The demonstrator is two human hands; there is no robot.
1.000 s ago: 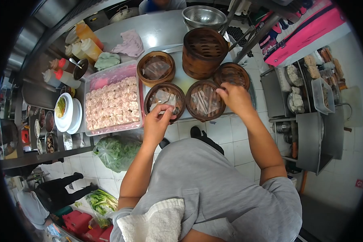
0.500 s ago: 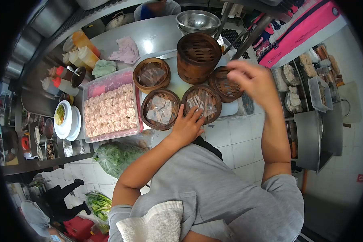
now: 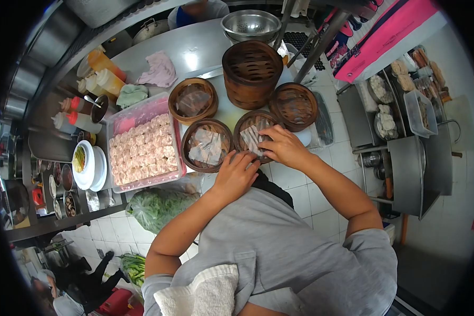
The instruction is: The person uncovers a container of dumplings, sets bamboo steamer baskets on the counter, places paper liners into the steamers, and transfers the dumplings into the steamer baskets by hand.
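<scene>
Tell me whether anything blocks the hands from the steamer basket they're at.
Nothing visible does. The right hand reaches over the steamer basket, beside the pale strips inside; the left hand is at its near rim.

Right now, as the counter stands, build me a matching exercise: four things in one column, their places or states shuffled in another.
Things
1. Right hand
2. Metal colander
3. Dumplings
4. Pale pink cloth

Places or states
A. Packed in rows in a plastic container
B. Crumpled near a green cloth
C. Fingers over a lined steamer basket
D. Beyond the tall steamer

Pairs: 1-C, 2-D, 3-A, 4-B
</scene>
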